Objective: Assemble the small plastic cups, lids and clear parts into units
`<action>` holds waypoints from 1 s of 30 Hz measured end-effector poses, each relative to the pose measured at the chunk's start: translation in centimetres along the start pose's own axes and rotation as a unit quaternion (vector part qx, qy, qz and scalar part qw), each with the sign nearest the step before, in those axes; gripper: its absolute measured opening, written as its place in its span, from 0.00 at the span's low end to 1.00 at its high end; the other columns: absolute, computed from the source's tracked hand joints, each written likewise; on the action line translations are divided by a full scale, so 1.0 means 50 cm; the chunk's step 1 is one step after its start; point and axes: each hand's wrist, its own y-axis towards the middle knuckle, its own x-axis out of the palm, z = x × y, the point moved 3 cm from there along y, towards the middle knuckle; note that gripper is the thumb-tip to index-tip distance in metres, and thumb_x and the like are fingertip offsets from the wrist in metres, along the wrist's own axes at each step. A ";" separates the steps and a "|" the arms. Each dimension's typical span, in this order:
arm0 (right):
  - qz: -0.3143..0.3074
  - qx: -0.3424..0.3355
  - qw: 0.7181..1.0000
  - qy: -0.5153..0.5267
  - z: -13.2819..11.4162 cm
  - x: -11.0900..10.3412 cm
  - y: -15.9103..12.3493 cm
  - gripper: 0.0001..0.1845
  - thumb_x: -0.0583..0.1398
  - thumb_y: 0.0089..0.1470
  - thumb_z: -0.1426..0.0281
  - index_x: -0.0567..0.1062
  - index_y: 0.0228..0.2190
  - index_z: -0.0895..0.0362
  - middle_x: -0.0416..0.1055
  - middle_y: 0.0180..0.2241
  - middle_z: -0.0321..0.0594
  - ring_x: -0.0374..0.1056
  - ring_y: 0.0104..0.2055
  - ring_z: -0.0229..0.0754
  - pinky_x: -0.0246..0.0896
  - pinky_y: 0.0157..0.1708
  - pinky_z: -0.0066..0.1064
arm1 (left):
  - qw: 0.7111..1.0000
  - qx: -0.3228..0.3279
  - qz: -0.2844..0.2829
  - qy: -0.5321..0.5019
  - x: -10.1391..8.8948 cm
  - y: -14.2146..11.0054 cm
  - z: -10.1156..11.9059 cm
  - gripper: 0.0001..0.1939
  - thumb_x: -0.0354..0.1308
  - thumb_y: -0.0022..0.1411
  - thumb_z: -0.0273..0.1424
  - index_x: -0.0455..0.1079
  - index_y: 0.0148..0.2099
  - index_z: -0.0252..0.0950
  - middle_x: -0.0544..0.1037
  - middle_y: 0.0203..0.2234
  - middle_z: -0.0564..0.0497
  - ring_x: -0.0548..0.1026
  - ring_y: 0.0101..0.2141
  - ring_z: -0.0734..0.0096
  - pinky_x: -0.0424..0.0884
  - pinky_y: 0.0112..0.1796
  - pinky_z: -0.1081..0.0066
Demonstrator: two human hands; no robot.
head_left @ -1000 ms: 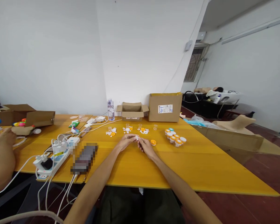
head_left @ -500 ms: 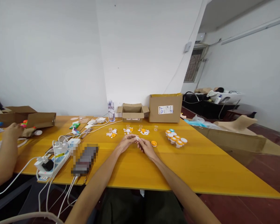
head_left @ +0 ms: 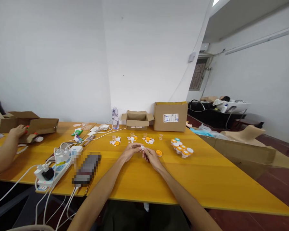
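Note:
A small white plastic part (head_left: 142, 148) is pinched between my two hands above the middle of the table. My left hand (head_left: 131, 151) grips it from the left with its fingertips. From the right, my right hand (head_left: 151, 156) closes its thumb and fingers on the same part. Just right of my right hand lies an orange round cap (head_left: 159, 153). Beyond my hands sit small piles of white pieces and orange discs (head_left: 148, 140), with little clear cups (head_left: 132, 134) beside them. To the right stands a cluster of small jars with orange, white and teal lids (head_left: 180, 147).
An open carton (head_left: 136, 123) and a closed cardboard box (head_left: 170, 117) stand against the wall beside a water bottle (head_left: 115, 118). On the left lie a power strip (head_left: 60, 168) with cables and a blurred dark device (head_left: 87, 169). Another person's hand (head_left: 18, 131) reaches toward a box.
My hands stay together on the white part with only slight finger movement. The view has tilted up a little. At the left, the other person's hand has moved right, toward the open box.

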 end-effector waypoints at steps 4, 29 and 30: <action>0.002 0.010 1.000 0.009 0.001 0.000 0.000 0.31 0.57 0.39 0.37 0.68 0.19 0.54 0.65 0.16 0.33 0.56 0.16 0.34 0.50 0.16 0.27 | 1.000 -0.002 -0.001 0.002 0.000 0.000 0.001 0.20 0.75 0.35 0.37 0.79 0.33 0.34 0.79 0.26 0.50 0.73 0.28 0.73 0.67 0.39 0.70; 0.017 -0.027 0.999 -0.009 -0.010 -0.002 0.001 0.30 0.57 0.42 0.39 0.72 0.24 0.54 0.68 0.19 0.35 0.60 0.18 0.36 0.53 0.16 0.27 | 0.995 0.037 0.018 0.091 -0.013 0.010 -0.004 0.19 0.68 0.47 0.43 0.79 0.37 0.35 0.79 0.29 0.49 0.72 0.32 0.71 0.64 0.36 0.72; 0.013 -0.028 0.999 -0.014 -0.011 -0.002 0.000 0.29 0.58 0.42 0.40 0.72 0.24 0.54 0.68 0.19 0.35 0.60 0.18 0.36 0.53 0.16 0.27 | 0.995 0.037 0.020 0.094 -0.013 0.010 -0.004 0.19 0.68 0.47 0.43 0.79 0.37 0.35 0.79 0.30 0.49 0.72 0.32 0.71 0.64 0.35 0.72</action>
